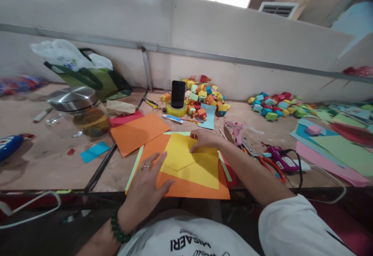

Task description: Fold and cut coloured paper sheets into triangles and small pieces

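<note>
A yellow paper sheet [201, 168], partly folded with its top corners turned in to a point, lies on an orange sheet [192, 190] at the table's near edge. My left hand [147, 184] lies flat, fingers spread, on the orange sheet and touches the yellow paper's left edge. It wears a ring and a green bead bracelet. My right hand [205, 138] presses its fingertips down on the top fold of the yellow paper.
Another orange sheet [136, 131] and a red one lie to the left, beside a glass jar with a steel lid [80, 110]. Piles of small coloured paper cubes [204, 96] sit behind, with a phone on a tape roll [177, 96]. Scissors, glue gun [281, 159] and paper stacks [335, 147] lie right.
</note>
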{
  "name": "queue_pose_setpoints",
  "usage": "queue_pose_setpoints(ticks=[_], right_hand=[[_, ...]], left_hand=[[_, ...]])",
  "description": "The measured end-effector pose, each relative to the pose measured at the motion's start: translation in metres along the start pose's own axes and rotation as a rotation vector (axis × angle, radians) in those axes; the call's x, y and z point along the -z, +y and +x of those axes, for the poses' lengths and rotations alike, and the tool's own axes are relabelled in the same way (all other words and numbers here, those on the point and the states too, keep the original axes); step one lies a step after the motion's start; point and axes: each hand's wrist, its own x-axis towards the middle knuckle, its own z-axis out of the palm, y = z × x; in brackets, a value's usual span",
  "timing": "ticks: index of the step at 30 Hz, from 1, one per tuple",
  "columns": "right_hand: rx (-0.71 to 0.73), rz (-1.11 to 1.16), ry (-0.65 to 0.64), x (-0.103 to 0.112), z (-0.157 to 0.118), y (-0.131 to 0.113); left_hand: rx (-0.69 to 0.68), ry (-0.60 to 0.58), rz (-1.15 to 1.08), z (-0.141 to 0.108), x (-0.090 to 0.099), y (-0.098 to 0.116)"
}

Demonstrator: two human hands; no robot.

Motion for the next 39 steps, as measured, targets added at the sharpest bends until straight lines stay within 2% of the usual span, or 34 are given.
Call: queue_pose_setpoints(ticks=[5, 12, 14, 17, 19, 21, 24, 26, 27, 29, 32, 35, 39], right_hand=[[0.052, 0.058, 0.145, -0.001, -0.005, 0.009], [0.153, 0.198, 0.305, -0.003, -0.014, 0.016], [0.221, 0.267, 0.38, -0.003, -0.017, 0.019], [0.415, 0.42, 0.548, 0.0, -0.028, 0.018], [0.525, 0.436, 0.633, 0.002, -0.04, 0.015], [0.581, 0.343, 0.697, 0.002, -0.055, 0.011], [0.545, 0.157, 0.777, -0.008, -0.078, 0.006], [0.505, 0.063, 0.753, -0.023, -0.09, 0.004], [0.499, 0.027, 0.714, -0.032, -0.095, 0.004], [0.497, -0.009, 0.607, -0.051, -0.103, 0.003], [0.449, 0.034, 0.504, -0.072, -0.11, 0.0], [0.373, 0.095, 0.495, -0.08, -0.116, -0.003], [0.244, 0.294, 0.527, -0.079, -0.117, -0.006]], left_hand=[[0.05, 0.005, 0.031, 0.017, -0.002, -0.013], [0.044, -0.038, -0.049, 0.041, 0.006, -0.013], [0.05, -0.004, -0.1, 0.054, 0.01, -0.016], [0.037, 0.071, -0.22, 0.074, 0.018, -0.019], [-0.056, 0.052, -0.288, 0.082, 0.024, -0.017], [-0.202, 0.038, -0.248, 0.085, 0.029, -0.013], [-0.48, 0.097, -0.01, 0.081, 0.028, -0.007], [-0.645, 0.089, 0.132, 0.076, 0.02, -0.005], [-0.701, 0.052, 0.172, 0.074, 0.015, -0.004], [-0.76, -0.092, 0.188, 0.071, 0.006, -0.001], [-0.73, -0.364, 0.097, 0.073, 0.002, 0.004], [-0.576, -0.543, -0.045, 0.085, 0.009, 0.006], [-0.284, -0.743, -0.301, 0.106, 0.015, 0.001]])
